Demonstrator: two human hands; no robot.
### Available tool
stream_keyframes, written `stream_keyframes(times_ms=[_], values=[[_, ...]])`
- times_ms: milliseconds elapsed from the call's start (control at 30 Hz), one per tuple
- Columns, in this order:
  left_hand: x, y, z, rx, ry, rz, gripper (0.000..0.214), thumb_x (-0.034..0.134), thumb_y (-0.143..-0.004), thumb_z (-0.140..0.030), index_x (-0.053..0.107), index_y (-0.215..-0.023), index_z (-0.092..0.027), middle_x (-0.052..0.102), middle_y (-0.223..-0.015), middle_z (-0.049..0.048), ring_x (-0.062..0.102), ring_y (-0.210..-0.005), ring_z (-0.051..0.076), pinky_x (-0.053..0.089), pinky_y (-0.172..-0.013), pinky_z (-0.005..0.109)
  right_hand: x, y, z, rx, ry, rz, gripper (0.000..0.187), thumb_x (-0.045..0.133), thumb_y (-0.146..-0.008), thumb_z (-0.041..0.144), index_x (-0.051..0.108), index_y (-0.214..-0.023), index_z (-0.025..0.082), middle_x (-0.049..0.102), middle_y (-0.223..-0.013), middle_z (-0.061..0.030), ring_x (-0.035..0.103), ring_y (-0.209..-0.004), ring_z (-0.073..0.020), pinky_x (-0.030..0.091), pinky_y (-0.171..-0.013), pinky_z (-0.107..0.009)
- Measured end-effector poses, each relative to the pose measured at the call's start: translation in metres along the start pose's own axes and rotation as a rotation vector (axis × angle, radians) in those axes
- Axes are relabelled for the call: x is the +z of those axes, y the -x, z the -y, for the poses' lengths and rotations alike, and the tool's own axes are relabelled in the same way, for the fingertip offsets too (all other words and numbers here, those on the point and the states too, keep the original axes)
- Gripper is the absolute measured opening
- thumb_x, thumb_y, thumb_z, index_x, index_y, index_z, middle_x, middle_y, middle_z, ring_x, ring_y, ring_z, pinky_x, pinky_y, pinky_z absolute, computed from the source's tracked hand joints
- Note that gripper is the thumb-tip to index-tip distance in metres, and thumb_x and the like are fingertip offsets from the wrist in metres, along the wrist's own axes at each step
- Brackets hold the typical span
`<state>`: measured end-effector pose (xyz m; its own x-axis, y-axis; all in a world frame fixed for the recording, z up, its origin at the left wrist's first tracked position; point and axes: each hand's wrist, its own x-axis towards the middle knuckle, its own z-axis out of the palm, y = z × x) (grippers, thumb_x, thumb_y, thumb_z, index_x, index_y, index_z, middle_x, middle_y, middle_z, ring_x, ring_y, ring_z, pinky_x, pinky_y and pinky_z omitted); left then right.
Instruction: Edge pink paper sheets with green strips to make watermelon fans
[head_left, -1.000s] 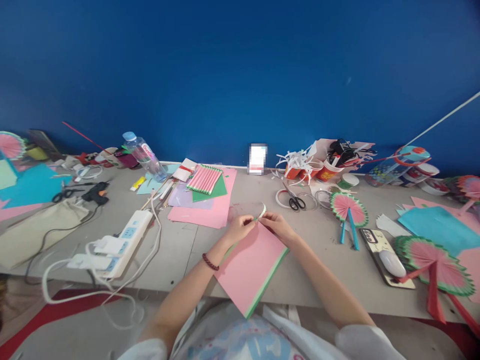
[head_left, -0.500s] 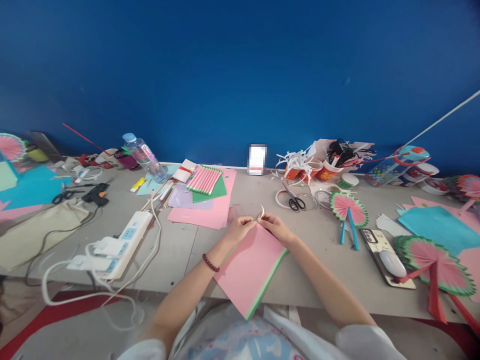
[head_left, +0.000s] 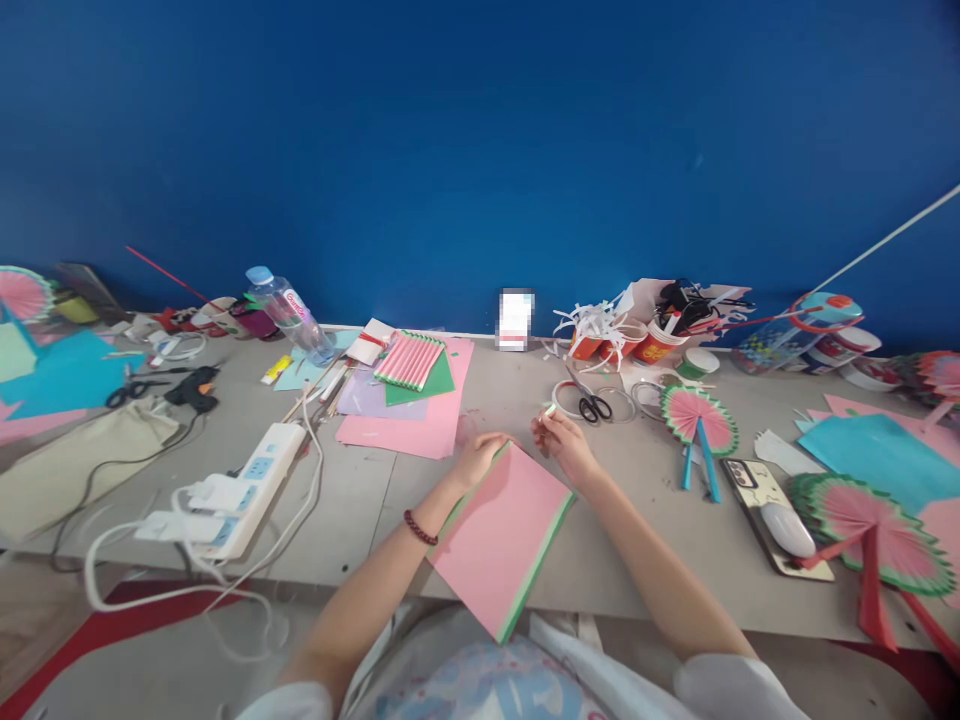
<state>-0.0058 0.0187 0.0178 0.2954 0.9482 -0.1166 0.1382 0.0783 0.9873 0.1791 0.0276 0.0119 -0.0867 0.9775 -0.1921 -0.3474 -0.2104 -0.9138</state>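
Left hand [head_left: 480, 458] fingers rest released on the far corner of the pink sheet [head_left: 504, 530], which lies at the near table [head_left: 360, 500] edge. Right hand [head_left: 564, 442], just right of it, pinches a small white strip [head_left: 548, 411]. Scissors [head_left: 592, 402] just beyond.

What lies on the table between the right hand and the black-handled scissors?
Head view: only bare table separates the right hand from the scissors.

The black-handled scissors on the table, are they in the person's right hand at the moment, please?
No, the scissors lie on the table beyond the right hand, which pinches only a small white strip.
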Motion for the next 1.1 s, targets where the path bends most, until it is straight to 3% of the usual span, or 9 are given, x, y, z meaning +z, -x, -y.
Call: stream_keyframes(times_ms=[100, 200, 367, 467, 600, 767, 833, 967, 1100], values=[[-0.001, -0.002, 0.005, 0.032, 0.086, 0.035, 0.035, 0.040, -0.084, -0.034, 0.069, -0.094, -0.018, 0.070, -0.101, 0.0058, 0.060, -0.101, 0.022, 0.043, -0.093, 0.035, 0.007, 0.006, -0.003, -0.084, 0.108, 0.029, 0.034, 0.069, -0.074, 0.052, 0.056, -0.075, 0.021, 0.060, -0.073, 0.0008, 0.052, -0.057, -0.0098, 0.041, -0.050, -0.022], [0.000, -0.005, 0.012, 0.004, 0.263, 0.028, 0.036, 0.042, -0.085, -0.037, 0.063, -0.106, -0.017, 0.068, -0.093, 0.0052, 0.062, -0.089, 0.021, 0.046, -0.084, 0.034, 0.014, 0.012, -0.010, -0.099, 0.243, 0.106, 0.032, 0.059, -0.081, 0.053, 0.054, -0.081, 0.021, 0.060, -0.070, 0.0008, 0.052, -0.050, -0.0108, 0.041, -0.044, -0.023], [-0.003, -0.010, 0.015, 0.033, 0.483, -0.046, 0.034, 0.051, -0.082, -0.039, 0.062, -0.104, -0.015, 0.068, -0.092, 0.0069, 0.063, -0.086, 0.019, 0.046, -0.077, 0.029, 0.014, 0.016, -0.019, -0.321, 0.835, 0.078, 0.019, 0.050, -0.088, 0.038, 0.057, -0.085, 0.021, 0.066, -0.071, -0.0027, 0.062, -0.064, -0.0161, 0.047, -0.061, -0.026], [-0.011, -0.011, 0.011, 0.079, 0.539, -0.119, 0.035, 0.051, -0.082, -0.040, 0.063, -0.103, -0.015, 0.068, -0.094, 0.0083, 0.063, -0.088, 0.018, 0.047, -0.076, 0.028, 0.012, 0.017, -0.020, -0.367, 1.064, 0.067, 0.016, 0.046, -0.088, 0.031, 0.058, -0.083, 0.022, 0.068, -0.071, -0.0022, 0.063, -0.065, -0.0165, 0.045, -0.064, -0.026], [-0.024, -0.010, 0.002, 0.075, 0.354, -0.189, 0.031, 0.058, -0.079, -0.040, 0.066, -0.095, -0.015, 0.067, -0.085, 0.0052, 0.061, -0.077, 0.016, 0.046, -0.067, 0.025, 0.012, 0.016, -0.021, -0.390, 1.148, 0.062, 0.018, 0.045, -0.090, 0.032, 0.060, -0.086, 0.023, 0.069, -0.073, -0.0024, 0.064, -0.066, -0.0173, 0.042, -0.062, -0.025], [-0.024, -0.005, -0.003, 0.117, 0.000, 0.022, 0.031, 0.065, -0.077, -0.042, 0.070, -0.093, -0.016, 0.068, -0.086, 0.0055, 0.060, -0.072, 0.015, 0.045, -0.066, 0.026, 0.012, 0.016, -0.024, -0.438, 1.308, 0.078, 0.015, 0.049, -0.089, 0.027, 0.063, -0.085, 0.023, 0.070, -0.075, -0.0029, 0.063, -0.066, -0.0165, 0.037, -0.058, -0.023], [-0.020, -0.004, -0.003, 0.179, -0.079, 0.047, 0.028, 0.070, -0.074, -0.040, 0.070, -0.089, -0.016, 0.067, -0.086, 0.0054, 0.057, -0.070, 0.014, 0.043, -0.065, 0.025, 0.012, 0.015, -0.024, -0.457, 1.364, 0.094, 0.014, 0.051, -0.088, 0.023, 0.064, -0.083, 0.023, 0.070, -0.075, -0.0029, 0.062, -0.066, -0.0160, 0.034, -0.058, -0.023], [-0.017, -0.005, -0.002, 0.270, -0.134, 0.031, 0.022, 0.066, -0.077, -0.038, 0.068, -0.076, -0.016, 0.066, -0.080, 0.0053, 0.056, -0.071, 0.014, 0.042, -0.063, 0.025, 0.013, 0.015, -0.025, -0.472, 1.379, 0.087, 0.015, 0.052, -0.088, 0.021, 0.067, -0.087, 0.023, 0.070, -0.075, -0.0032, 0.062, -0.066, -0.0157, 0.034, -0.058, -0.023], [-0.027, -0.004, -0.006, 0.147, -0.037, 0.025, 0.024, 0.066, -0.076, -0.039, 0.064, -0.079, -0.016, 0.064, -0.068, 0.0021, 0.058, -0.061, 0.013, 0.043, -0.055, 0.023, 0.015, 0.018, -0.025, -0.496, 1.335, 0.107, 0.015, 0.054, -0.091, 0.029, 0.068, -0.093, 0.024, 0.072, -0.080, -0.0035, 0.063, -0.070, -0.0155, 0.037, -0.062, -0.023]])
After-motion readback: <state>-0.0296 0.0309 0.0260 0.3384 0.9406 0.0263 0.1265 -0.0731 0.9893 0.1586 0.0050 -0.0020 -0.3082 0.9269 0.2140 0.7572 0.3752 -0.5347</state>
